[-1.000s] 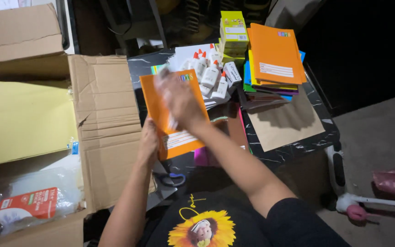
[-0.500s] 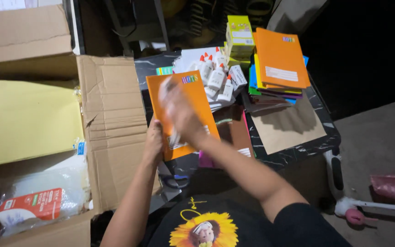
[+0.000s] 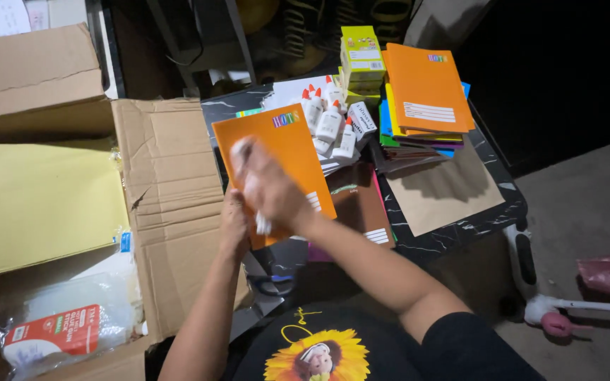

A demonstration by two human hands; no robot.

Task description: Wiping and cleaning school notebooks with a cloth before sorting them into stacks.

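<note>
The orange notebook [image 3: 277,166] sits a bit lower and closer to the person than it did half a second ago, and the right hand [image 3: 266,187] has slid down its cover, from near the top to about the middle. Far left is a big open cardboard box [image 3: 167,204] with yellow paper [image 3: 37,204] and a plastic bag with a red label [image 3: 58,328] inside. Next, the left hand [image 3: 234,226] grips the notebook's lower left edge, fingers closed on it and mostly hidden behind it. The notebook stands tilted over the near side of a dark marble table [image 3: 460,226]. The right hand lies across the cover with fingers together; it looks blurry, and something small and white [image 3: 262,224] pokes out under it. I cannot tell if it is pinching that. To the right are little white glue bottles [image 3: 330,120], a brown notebook [image 3: 361,204], and a stack of bright notebooks [image 3: 425,95].
</note>
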